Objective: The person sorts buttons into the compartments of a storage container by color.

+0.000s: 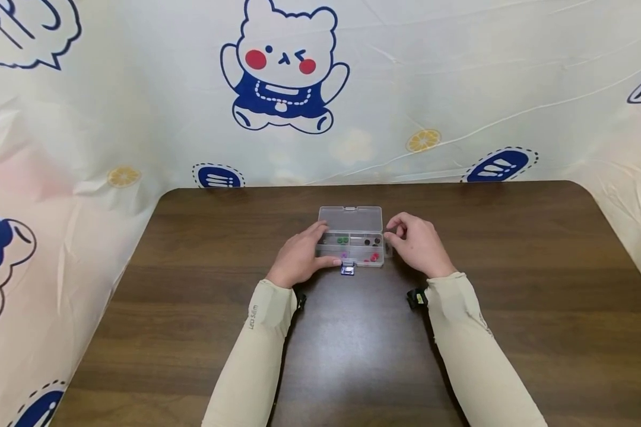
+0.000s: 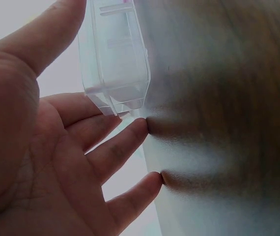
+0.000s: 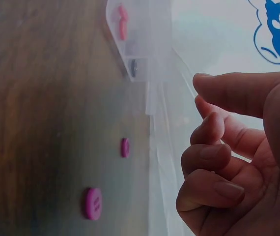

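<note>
A clear plastic compartment box [image 1: 349, 249] stands on the table with its lid [image 1: 351, 219] raised at the back. Inside lie green buttons [image 1: 342, 240], black buttons [image 1: 377, 241], red buttons [image 1: 374, 257] and a purple piece [image 1: 344, 255]. My left hand [image 1: 301, 254] holds the box by its left end, thumb along the front and fingers behind; two fingertips touch the table. Beside the box's right end is my right hand [image 1: 418, 242], fingers loosely bent, with nothing visible between thumb and forefinger. In the right wrist view, a magenta button [image 3: 93, 203] and a smaller one [image 3: 125, 147] lie on the wood.
The brown wooden table [image 1: 192, 332] has rounded back corners. Patterned cloth [image 1: 160, 89] hangs behind it and along both sides. A small blue-tinted tab [image 1: 348, 269] juts from the box's front. Dark wrist cameras [image 1: 417, 298] sit at both cuffs.
</note>
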Demonstrator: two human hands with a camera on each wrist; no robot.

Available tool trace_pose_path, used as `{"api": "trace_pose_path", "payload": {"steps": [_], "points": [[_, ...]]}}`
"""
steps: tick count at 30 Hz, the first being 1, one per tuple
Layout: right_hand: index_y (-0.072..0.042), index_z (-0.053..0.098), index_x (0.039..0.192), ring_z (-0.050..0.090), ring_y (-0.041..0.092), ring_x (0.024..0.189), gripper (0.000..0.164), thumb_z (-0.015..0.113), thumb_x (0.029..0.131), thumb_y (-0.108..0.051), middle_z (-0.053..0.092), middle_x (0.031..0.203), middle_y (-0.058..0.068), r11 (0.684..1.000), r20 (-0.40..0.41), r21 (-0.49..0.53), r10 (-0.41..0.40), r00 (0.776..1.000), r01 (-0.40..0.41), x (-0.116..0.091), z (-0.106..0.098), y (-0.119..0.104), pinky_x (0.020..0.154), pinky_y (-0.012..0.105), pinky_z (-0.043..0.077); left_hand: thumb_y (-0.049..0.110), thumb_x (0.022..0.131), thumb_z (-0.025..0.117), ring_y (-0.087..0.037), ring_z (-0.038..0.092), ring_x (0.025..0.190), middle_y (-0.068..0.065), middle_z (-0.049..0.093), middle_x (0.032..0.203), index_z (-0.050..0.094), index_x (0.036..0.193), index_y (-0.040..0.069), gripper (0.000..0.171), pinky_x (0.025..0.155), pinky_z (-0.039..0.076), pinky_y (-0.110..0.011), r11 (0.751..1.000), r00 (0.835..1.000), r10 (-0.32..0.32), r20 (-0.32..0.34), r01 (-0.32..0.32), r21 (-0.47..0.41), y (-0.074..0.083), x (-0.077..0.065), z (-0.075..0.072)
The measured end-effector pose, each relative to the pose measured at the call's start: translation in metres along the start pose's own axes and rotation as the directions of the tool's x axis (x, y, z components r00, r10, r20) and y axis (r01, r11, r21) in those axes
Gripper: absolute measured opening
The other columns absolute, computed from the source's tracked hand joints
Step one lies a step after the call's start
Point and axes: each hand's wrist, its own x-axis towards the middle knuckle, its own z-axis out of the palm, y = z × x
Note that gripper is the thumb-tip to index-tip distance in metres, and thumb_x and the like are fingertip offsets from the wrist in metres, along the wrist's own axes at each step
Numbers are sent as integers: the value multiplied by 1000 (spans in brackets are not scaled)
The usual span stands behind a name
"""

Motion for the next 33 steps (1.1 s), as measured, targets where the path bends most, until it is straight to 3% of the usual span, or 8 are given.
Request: {"api": "trace_pose_path", "payload": {"steps": [6, 16, 25, 33], "points": [[-4, 65, 111, 52, 25, 73, 18, 67, 98, -16, 57, 84, 9, 1000, 11, -4, 17, 1000, -17, 2, -2, 8, 70, 36, 41, 50, 89, 73, -32, 38, 144, -9, 32, 162, 38, 155, 4, 87, 119, 28, -49, 1000, 1000, 8, -6, -8, 2, -2, 0, 1], [-3, 63, 114, 56, 18, 49, 18, 61, 101, -15, 57, 83, 10, 997, 73, 14, 73, 995, -74, 3, -10, 21, 69, 36, 46, 49, 89, 73, -29, 37, 145, -10, 32, 162, 39, 154, 4, 86, 119, 27, -50, 1000, 1000, 9, -9, -9, 1, -3, 2, 2], [-4, 64, 113, 60, 18, 53, 18, 62, 101, -17, 56, 85, 10, 990, 169, 43, 124, 978, -133, 4, -12, 27, 59, 33, 50, 50, 89, 73, -30, 37, 145, -10, 32, 162, 39, 154, 4, 87, 119, 27, -50, 1000, 1000, 3, -6, -3, -4, -3, 2, 1], [-2, 65, 112, 59, 18, 59, 17, 63, 99, -14, 58, 85, 9, 991, 174, 29, 125, 977, -132, 5, -12, 33, 65, 33, 48, 49, 88, 74, -31, 39, 143, -10, 34, 161, 40, 153, 4, 86, 119, 29, -50, 1000, 1000, 6, -11, -6, -4, -2, 1, 1]]}}
